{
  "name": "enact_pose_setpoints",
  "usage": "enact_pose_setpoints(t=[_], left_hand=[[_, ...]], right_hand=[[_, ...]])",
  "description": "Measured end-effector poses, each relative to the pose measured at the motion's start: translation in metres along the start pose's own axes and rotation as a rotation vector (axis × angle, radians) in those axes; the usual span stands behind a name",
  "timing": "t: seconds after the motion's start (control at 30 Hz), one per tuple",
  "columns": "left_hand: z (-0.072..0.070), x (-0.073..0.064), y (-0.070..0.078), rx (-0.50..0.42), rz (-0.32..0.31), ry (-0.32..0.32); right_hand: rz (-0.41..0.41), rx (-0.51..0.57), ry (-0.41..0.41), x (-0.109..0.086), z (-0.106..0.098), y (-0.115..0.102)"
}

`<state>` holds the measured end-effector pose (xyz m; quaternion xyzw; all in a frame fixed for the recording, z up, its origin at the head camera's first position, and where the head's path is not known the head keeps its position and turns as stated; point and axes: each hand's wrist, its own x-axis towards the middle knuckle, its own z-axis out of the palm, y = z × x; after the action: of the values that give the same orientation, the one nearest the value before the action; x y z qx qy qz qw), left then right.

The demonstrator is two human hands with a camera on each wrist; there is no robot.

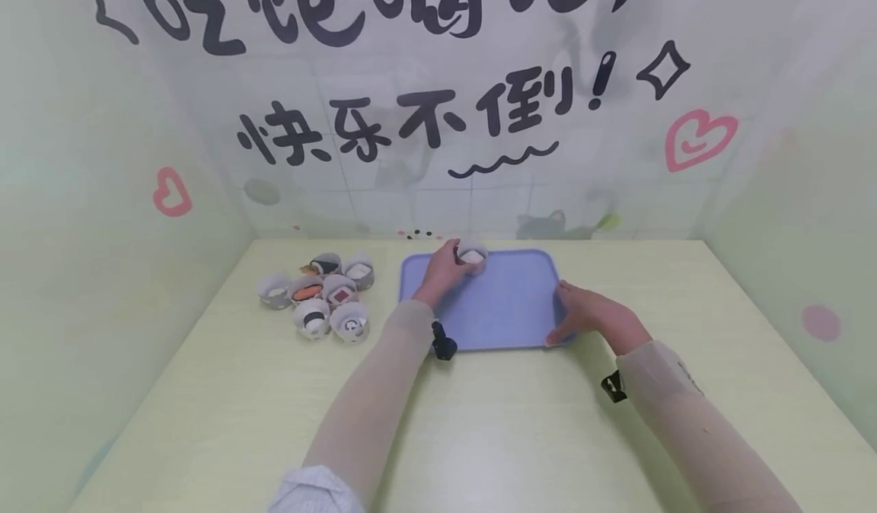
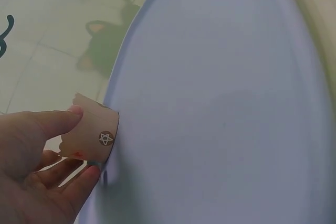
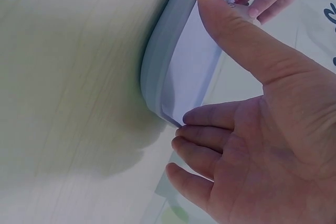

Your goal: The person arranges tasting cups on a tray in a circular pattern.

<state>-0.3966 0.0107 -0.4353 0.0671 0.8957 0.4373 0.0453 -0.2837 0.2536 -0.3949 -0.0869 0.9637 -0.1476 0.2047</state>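
My left hand [image 1: 445, 271] pinches a small paper baking cup [image 1: 472, 257] at the far edge of a blue tray [image 1: 510, 307]. Something white sits inside this cup. The left wrist view shows the cup [image 2: 92, 129] tilted between thumb and fingers, a star mark on its side, close over the tray rim. At the tray's right side is my right hand [image 1: 596, 317], with thumb and fingers spread apart. Seen from the right wrist, its fingertips [image 3: 191, 116] are right at the tray's corner, and the thumb overlaps the rim.
Several paper cups [image 1: 340, 294] with different fillings stand grouped on the table left of the tray. A pale wooden table [image 1: 479, 429] lies under everything. Behind it rises a wall [image 1: 411, 193] with black lettering, and side walls close in left and right.
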Motion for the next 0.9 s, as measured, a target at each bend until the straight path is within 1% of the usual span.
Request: enact_pose_setpoints(t=[0.17, 0.3, 0.43, 0.57, 0.73, 0.83, 0.9], left_hand=[[-0.004, -0.002, -0.002, -0.040, -0.002, 0.012], [-0.010, -0.002, -0.004, -0.038, 0.000, 0.024], [-0.018, -0.006, -0.001, -0.017, -0.006, 0.046], [-0.027, -0.012, 0.003, -0.011, -0.005, 0.062], [-0.039, -0.020, 0.004, -0.023, -0.001, 0.063], [-0.046, -0.022, 0.003, -0.031, 0.008, 0.062], [-0.051, -0.021, 0.003, -0.033, 0.025, 0.063]], right_hand=[[0.003, 0.005, 0.001, -0.003, 0.000, -0.002], [0.010, 0.002, -0.003, -0.003, 0.000, -0.003], [0.007, -0.013, 0.000, -0.002, 0.000, -0.004], [0.012, -0.025, 0.000, -0.002, -0.001, -0.004], [0.013, -0.043, 0.000, -0.004, -0.002, -0.006], [0.017, -0.047, -0.002, -0.004, -0.002, -0.006], [0.019, -0.047, -0.003, -0.004, -0.002, -0.006]])
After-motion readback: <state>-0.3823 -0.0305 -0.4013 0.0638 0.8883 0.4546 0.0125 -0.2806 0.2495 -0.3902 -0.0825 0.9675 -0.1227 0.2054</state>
